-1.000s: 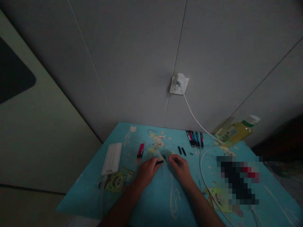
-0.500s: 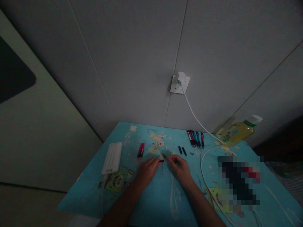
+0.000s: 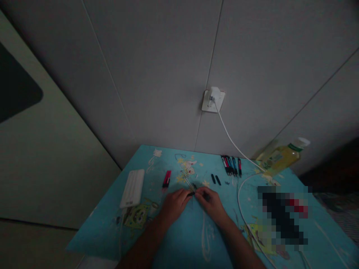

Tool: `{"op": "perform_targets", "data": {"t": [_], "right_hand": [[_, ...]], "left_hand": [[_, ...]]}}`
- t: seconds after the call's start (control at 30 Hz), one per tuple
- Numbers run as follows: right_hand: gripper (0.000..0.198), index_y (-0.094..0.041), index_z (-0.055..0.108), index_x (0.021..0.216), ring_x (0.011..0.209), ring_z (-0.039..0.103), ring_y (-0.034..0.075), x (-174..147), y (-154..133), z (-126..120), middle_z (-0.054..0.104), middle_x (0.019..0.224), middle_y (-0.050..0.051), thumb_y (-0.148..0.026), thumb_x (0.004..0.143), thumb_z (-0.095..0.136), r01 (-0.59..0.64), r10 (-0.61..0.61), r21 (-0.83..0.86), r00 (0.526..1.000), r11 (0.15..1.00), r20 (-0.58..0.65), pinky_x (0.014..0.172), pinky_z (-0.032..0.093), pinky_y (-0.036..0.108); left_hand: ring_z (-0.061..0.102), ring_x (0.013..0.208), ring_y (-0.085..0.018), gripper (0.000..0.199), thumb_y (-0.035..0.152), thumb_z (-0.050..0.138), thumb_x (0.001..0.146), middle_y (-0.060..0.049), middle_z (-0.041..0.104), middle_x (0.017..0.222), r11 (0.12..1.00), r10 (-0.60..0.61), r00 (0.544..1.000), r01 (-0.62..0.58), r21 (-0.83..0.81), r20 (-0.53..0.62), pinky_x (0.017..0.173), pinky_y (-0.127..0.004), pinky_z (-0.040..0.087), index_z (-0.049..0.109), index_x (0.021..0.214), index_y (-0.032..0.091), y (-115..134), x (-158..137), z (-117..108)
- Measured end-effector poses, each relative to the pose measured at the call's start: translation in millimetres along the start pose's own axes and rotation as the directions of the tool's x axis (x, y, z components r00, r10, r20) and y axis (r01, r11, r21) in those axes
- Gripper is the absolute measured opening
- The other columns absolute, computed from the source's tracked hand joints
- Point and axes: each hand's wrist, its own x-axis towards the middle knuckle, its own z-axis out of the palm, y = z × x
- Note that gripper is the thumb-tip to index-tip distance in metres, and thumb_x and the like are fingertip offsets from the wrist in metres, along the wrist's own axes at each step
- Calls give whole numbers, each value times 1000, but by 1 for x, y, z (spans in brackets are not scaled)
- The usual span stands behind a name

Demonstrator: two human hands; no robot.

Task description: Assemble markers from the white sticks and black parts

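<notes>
At the middle of the table, my left hand pinches a small dark tube-like piece, which looks like a pen grip. My right hand meets it at the piece's right end, thumb and finger pressed together; what they hold is too small to make out. Just beyond my fingertips lie thin pale rods, like pen refills. Two short black grips rest beyond my right hand. Left of the rods are pink-and-black pen barrels. Several pens lie side by side at the back right.
A white power bank with a cable lies at the left on the blue patterned table. At the right back stands a bottle of yellow liquid. A white cable runs from the wall charger across the right side, near a blurred-out dark object.
My right hand has moved slightly left and nearer, its fingertips now meeting the dark piece in my left hand. Before, the two hands were a little apart.
</notes>
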Motion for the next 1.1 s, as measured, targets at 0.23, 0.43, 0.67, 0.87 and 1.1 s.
{"op": "perform_targets", "data": {"t": [0.23, 0.43, 0.67, 0.87, 1.1], "right_hand": [[26, -20, 70, 85, 68, 62, 18, -1, -5, -4, 69, 74, 2, -41, 94, 57, 48, -43, -76, 997, 996, 57, 64, 46, 27], [46, -22, 60, 62, 53, 51, 15, -2, 0, 0, 57, 56, -1, -41, 100, 44, 146, -129, -281, 989, 949, 79, 56, 39, 27], [25, -22, 68, 101, 69, 61, 18, -2, -4, -5, 67, 78, 3, -43, 93, 57, 163, -155, -169, 986, 972, 61, 67, 47, 29], [27, -22, 66, 83, 70, 61, 18, -3, -3, -3, 66, 75, 3, -42, 96, 53, 161, -147, -207, 986, 965, 79, 68, 46, 28], [41, -22, 61, 70, 61, 59, 18, -3, 5, 0, 63, 65, 2, -42, 101, 43, 154, -146, -391, 988, 907, 52, 62, 42, 28]], "left_hand": [[66, 78, -19, 21, 31, 49, 100, -3, 68, 88, 991, 79, 996, -83, 106, 38, 68, -30, 52, 65, 112, 24, 0, 0, 0], [65, 85, -21, 16, 32, 55, 97, -5, 67, 91, 987, 128, 991, -131, 93, 37, 77, -33, 52, 67, 103, 22, 1, 0, 1], [64, 83, -19, 17, 30, 54, 98, -4, 67, 89, 993, 79, 997, -80, 81, 20, 74, -32, 52, 67, 106, 22, 1, 1, 0], [65, 80, -19, 18, 32, 53, 99, -5, 66, 86, 986, 113, 993, -116, 120, 27, 72, -32, 53, 67, 104, 22, 2, 1, -2], [67, 82, -21, 22, 32, 53, 99, -5, 68, 89, 976, 161, 987, -161, 148, 16, 72, -33, 55, 64, 115, 22, 4, 1, 0]]}}
